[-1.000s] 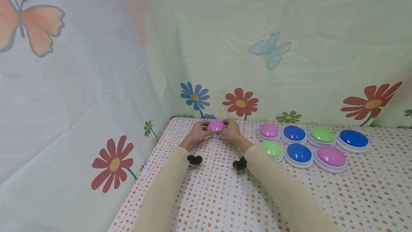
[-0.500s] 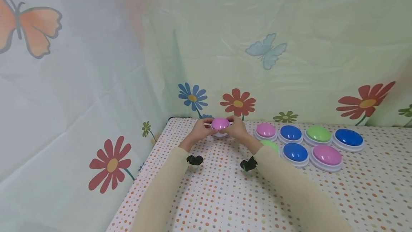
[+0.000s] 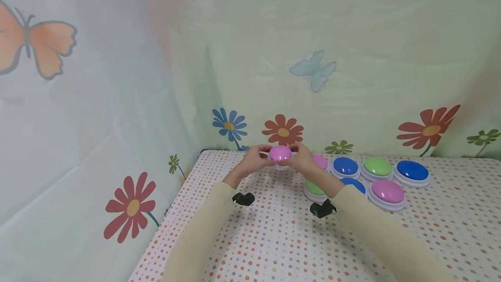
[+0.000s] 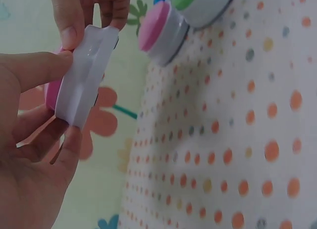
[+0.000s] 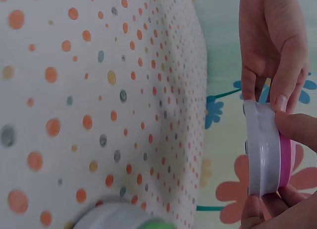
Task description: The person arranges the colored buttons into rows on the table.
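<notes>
Both hands hold one pink push button with a white round base (image 3: 280, 153) near the back of the table. My left hand (image 3: 252, 161) grips its left side, thumb at the front and fingers at the rim. On the opposite side, my right hand (image 3: 304, 161) pinches the rim in the same way. The left wrist view shows the white base (image 4: 84, 73) edge-on, apart from the tablecloth. Small dark feet show under the base (image 5: 262, 150) in the right wrist view.
To the right stand two rows of similar buttons: blue (image 3: 345, 166), green (image 3: 377, 166) and pink (image 3: 387, 192). My right forearm partly covers a green one (image 3: 314, 189). A dotted cloth (image 3: 266, 243) covers the table; a flowered curtain (image 3: 250, 77) hangs behind and at left.
Both hands have raised the pink button off the cloth and carried it right, toward the other buttons. The head view has shifted slightly.
</notes>
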Tool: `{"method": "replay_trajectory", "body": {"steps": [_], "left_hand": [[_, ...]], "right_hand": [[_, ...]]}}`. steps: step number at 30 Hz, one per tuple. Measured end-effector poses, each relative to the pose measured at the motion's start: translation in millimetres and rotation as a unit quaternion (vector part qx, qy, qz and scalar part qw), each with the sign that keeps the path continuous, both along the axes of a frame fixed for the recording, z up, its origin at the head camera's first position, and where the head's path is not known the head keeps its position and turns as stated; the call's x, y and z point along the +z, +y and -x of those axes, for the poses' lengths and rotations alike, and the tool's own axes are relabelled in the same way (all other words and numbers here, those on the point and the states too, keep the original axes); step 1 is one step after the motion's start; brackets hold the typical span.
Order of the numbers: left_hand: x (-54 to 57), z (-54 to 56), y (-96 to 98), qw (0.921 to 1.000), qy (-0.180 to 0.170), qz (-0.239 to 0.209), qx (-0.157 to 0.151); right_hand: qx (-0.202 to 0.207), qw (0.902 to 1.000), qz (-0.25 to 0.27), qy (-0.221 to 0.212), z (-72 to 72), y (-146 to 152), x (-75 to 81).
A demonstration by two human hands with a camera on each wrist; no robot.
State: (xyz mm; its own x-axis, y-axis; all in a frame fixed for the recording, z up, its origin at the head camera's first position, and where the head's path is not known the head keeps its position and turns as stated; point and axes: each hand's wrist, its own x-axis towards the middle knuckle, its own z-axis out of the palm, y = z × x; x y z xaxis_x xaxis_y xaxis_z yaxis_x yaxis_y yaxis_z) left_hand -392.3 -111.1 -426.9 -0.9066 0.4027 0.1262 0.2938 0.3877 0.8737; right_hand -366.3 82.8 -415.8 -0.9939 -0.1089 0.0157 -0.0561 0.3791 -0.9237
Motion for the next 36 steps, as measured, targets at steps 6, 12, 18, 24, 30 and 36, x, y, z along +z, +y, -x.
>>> {"method": "replay_trajectory", "body": {"steps": [6,12,18,24,30,36], "left_hand": [[10.5,-3.4,23.0,0.9991,0.026,0.017,-0.029],[19.9,-9.2,50.1,0.9978,0.026,0.016,-0.058],[25.2,-13.3,79.5,0.9963,0.035,0.033,-0.071],[29.4,-16.6,109.2,0.9949,0.026,0.038,-0.09],[32.9,-16.4,137.2,0.9923,0.02,0.038,-0.116],[29.4,-17.2,163.1,0.9904,0.021,0.046,-0.129]], "right_hand": [[0.002,0.9997,-0.025,-0.006,-14.8,25.4,10.5],[0.0,0.9992,-0.037,-0.014,-27.7,54.1,18.7],[-0.015,0.9971,-0.075,0.004,-38.3,84.6,22.1],[-0.027,0.9969,-0.074,0.0,-49.1,111.0,24.1],[-0.035,0.9961,-0.081,-0.001,-59.4,137.2,25.7],[-0.055,0.9924,-0.11,0.001,-70.9,158.9,25.2]]}}
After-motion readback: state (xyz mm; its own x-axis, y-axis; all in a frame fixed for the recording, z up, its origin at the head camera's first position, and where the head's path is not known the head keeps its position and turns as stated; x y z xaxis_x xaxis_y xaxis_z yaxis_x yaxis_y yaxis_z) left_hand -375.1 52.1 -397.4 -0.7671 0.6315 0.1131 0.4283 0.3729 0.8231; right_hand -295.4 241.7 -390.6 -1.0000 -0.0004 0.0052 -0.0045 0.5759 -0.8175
